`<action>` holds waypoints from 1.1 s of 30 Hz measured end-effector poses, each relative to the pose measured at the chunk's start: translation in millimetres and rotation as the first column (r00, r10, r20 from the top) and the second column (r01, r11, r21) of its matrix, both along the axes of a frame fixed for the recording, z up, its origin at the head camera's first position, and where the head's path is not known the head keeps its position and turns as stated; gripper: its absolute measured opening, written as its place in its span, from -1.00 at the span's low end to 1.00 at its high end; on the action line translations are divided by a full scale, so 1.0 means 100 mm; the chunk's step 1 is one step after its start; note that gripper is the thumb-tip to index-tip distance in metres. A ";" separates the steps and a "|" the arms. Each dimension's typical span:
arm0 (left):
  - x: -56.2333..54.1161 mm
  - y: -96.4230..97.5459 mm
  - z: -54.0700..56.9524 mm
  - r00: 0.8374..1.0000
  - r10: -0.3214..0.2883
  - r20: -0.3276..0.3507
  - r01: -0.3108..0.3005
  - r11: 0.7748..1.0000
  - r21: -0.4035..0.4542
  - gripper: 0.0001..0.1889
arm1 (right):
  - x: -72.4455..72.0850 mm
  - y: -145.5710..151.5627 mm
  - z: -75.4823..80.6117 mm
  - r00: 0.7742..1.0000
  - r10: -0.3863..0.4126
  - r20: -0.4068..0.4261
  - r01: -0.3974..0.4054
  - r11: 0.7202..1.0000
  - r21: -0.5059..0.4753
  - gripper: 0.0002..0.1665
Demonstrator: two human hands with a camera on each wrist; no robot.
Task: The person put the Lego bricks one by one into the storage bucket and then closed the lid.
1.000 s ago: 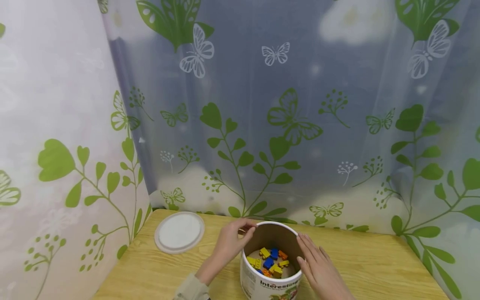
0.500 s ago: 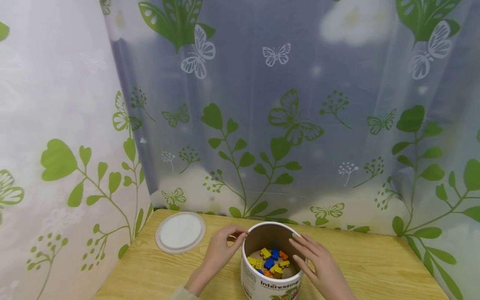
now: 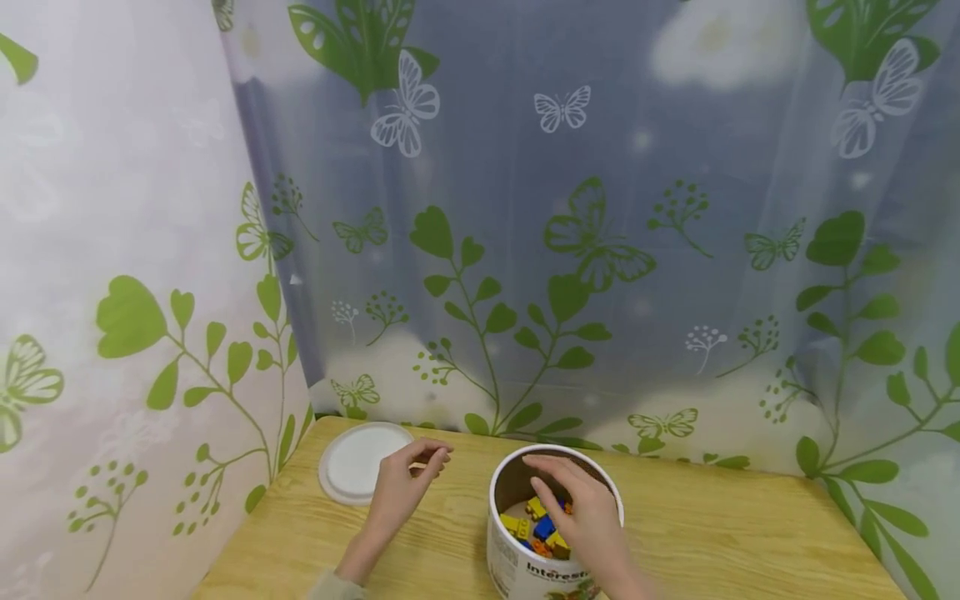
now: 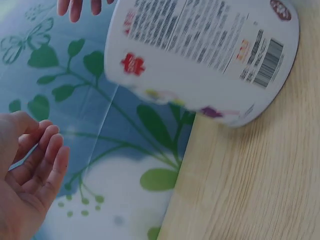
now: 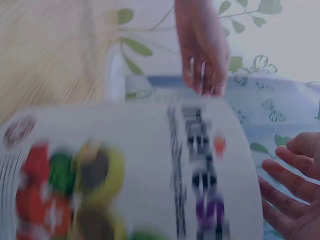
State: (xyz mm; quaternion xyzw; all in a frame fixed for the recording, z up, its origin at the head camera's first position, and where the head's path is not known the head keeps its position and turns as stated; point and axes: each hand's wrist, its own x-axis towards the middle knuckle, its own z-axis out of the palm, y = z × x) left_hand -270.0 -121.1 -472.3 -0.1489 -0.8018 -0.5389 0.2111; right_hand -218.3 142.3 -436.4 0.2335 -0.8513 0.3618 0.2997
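Note:
A white round tub (image 3: 504, 546) with printed labels stands on the wooden table, its top uncovered. Several yellow, blue and orange toy building blocks (image 3: 543, 528) lie on its bottom, partly hidden behind my right hand (image 3: 588, 521). That hand hovers over the opening with loosely bent fingers and holds nothing. To the left of the tub, my left hand (image 3: 401, 492) is in the air, fingers relaxed and bare of any object. A round white lid (image 3: 352, 462) lies flat behind it. In the left wrist view, the left hand (image 4: 32, 175) is apart from the tub (image 4: 175, 90).
The light wooden table (image 3: 720, 533) ends at the back against a curtain (image 3: 480, 333) printed with leaves and butterflies. A similar pale sheet (image 3: 172, 250) hangs along the left side.
My left hand has left the tub's rim and moved left towards the lid. My right hand has come off the right rim and shifted left over the opening. Tub and blocks stay put.

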 end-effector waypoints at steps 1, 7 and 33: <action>-0.01 -0.05 0.00 1.000 0.008 0.013 -0.008 1.000 0.013 -0.86 | -0.01 -0.06 0.01 1.000 0.006 0.028 -0.006 1.000 -0.012 -0.62; -0.03 -0.33 -0.06 0.995 0.057 0.080 -0.063 0.995 0.079 -0.85 | -0.07 -0.40 0.04 0.979 0.103 0.174 -0.091 0.993 -0.077 -0.69; -0.20 -1.44 -0.68 0.850 0.436 0.296 -0.445 0.895 -0.040 -0.76 | -0.31 -1.44 -0.34 0.929 0.248 0.276 -0.217 0.966 -0.140 -0.68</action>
